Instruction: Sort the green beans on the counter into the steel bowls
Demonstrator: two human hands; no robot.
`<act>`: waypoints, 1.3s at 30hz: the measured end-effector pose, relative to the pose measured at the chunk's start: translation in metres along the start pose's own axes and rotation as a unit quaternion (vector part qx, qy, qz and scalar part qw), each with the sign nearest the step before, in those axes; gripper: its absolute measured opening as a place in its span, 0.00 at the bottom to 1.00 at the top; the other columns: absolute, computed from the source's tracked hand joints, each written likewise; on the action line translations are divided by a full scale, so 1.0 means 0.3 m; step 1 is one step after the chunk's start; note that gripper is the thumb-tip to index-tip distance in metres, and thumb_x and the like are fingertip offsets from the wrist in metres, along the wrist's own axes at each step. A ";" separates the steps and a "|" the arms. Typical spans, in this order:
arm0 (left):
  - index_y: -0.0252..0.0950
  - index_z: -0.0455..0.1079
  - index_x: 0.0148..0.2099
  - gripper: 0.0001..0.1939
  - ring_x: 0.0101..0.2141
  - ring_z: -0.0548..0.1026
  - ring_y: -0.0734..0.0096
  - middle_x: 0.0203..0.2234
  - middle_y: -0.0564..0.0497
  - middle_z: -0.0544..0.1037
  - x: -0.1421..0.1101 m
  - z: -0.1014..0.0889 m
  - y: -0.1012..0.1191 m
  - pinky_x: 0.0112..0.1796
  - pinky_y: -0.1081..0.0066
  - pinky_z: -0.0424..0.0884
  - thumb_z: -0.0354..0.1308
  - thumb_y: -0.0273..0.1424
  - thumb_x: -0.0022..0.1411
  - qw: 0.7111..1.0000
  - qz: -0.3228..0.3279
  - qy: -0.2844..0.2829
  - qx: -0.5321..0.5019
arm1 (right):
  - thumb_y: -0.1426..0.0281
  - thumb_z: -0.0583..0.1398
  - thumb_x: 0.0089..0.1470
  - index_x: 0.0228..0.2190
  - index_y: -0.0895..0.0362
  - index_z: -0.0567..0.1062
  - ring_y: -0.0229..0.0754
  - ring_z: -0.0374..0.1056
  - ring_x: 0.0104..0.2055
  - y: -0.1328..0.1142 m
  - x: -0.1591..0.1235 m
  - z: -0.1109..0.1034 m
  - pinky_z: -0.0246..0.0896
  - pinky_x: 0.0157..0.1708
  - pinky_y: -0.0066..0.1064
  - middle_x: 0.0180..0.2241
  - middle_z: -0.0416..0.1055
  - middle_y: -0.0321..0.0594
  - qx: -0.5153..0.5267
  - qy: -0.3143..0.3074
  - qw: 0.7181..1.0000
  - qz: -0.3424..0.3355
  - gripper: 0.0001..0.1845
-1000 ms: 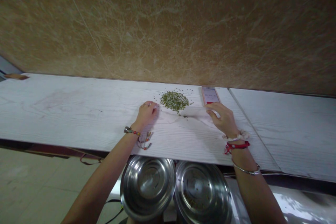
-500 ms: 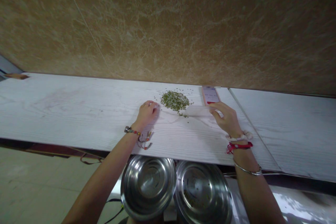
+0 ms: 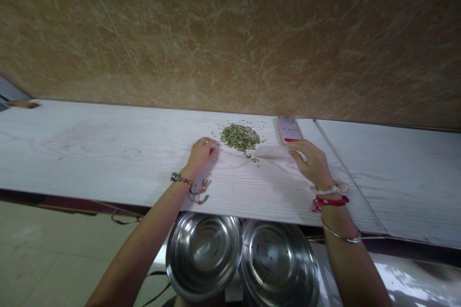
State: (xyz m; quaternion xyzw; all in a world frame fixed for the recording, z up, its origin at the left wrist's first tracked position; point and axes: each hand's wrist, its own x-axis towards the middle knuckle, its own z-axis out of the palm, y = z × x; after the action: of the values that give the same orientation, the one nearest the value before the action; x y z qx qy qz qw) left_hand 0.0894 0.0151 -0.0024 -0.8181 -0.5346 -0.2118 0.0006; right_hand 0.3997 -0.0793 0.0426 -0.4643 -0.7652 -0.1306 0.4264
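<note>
A small heap of green beans (image 3: 240,136) lies on the white wood-grain tabletop (image 3: 108,153) near the wall. My left hand (image 3: 200,155) rests just left of the heap, fingers curled and pinched at the table surface; what they hold is too small to see. My right hand (image 3: 312,163) is to the right of the heap, fingers pinched on the edge of a thin clear plastic sheet or bag (image 3: 273,152) that lies flat beside the beans. A phone (image 3: 288,130) with a lit screen lies just beyond my right hand.
Two steel bowls (image 3: 203,254) (image 3: 278,263) sit below the table's near edge, the right one with a few beans inside. A brown marbled wall (image 3: 230,33) runs behind the table. A seam (image 3: 342,172) divides the tabletop at the right. Tiled floor shows at lower left.
My right hand has shifted slightly toward the wall with the plastic sheet. My left hand has stayed in place.
</note>
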 end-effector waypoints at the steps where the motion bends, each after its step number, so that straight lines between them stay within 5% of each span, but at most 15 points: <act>1: 0.32 0.71 0.47 0.16 0.44 0.72 0.61 0.43 0.41 0.74 0.000 0.001 -0.001 0.47 0.61 0.68 0.48 0.24 0.58 1.000 0.002 0.002 0.003 | 0.72 0.54 0.54 0.32 0.54 0.75 0.43 0.73 0.35 0.000 0.000 0.000 0.70 0.36 0.36 0.31 0.77 0.41 0.002 -0.006 1.000 0.004 0.09; 39: 0.33 0.71 0.47 0.17 0.44 0.72 0.61 0.43 0.41 0.74 0.002 -0.020 0.008 0.47 0.60 0.69 0.48 0.25 0.58 1.000 0.007 -0.012 -0.008 | 0.70 0.55 0.54 0.30 0.54 0.76 0.42 0.74 0.34 -0.011 -0.005 -0.057 0.71 0.35 0.36 0.31 0.78 0.39 0.033 -0.045 0.998 0.015 0.09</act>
State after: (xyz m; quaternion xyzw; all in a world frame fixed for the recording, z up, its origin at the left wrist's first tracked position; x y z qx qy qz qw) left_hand 0.0895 0.0131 0.0039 -0.8241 -0.5275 -0.2062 -0.0104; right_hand 0.4065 -0.0921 0.0525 -0.4670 -0.7802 -0.0776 0.4089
